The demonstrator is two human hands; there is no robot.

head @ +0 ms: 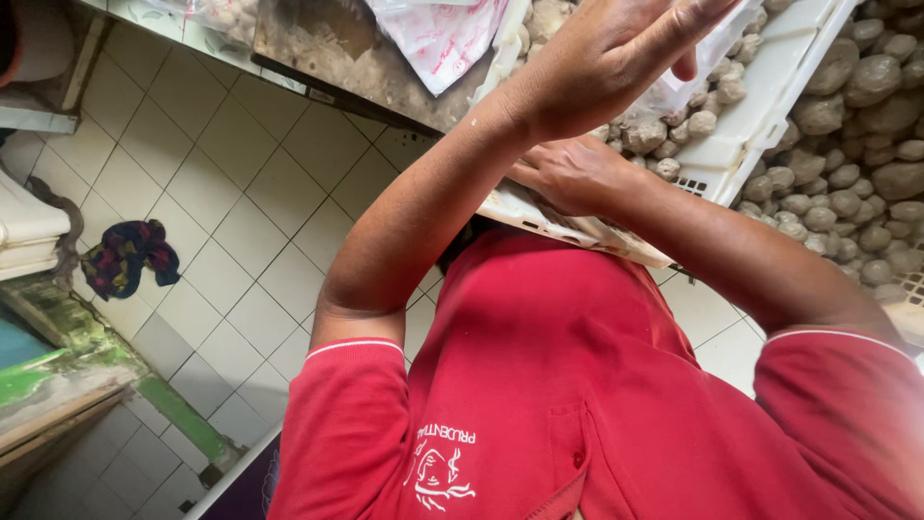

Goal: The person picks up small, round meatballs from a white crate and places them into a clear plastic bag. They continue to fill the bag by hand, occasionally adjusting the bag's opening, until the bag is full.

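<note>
Presently, both hands are working at a white plastic crate (770,106) loaded with brown, round, dirt-coated tubers (674,130). The left hand (606,63) is hovering above the crate with fingers extended and loosely spread; its grip is released and it is holding nothing. A clear plastic bag (674,91) is lying in the crate just beneath this hand. The right hand (573,173) is pressing against the near rim of the crate, lower than the left hand; whether its grip is clenched on the rim cannot be determined, since the fingers are hidden. The crate is sitting directly ahead of the red shirt (597,404), touching the right hand. More tubers (866,135) are piling up to the right of the crate. A dark cloth (130,255) is lying on the tiled floor (241,193), well apart.
</note>
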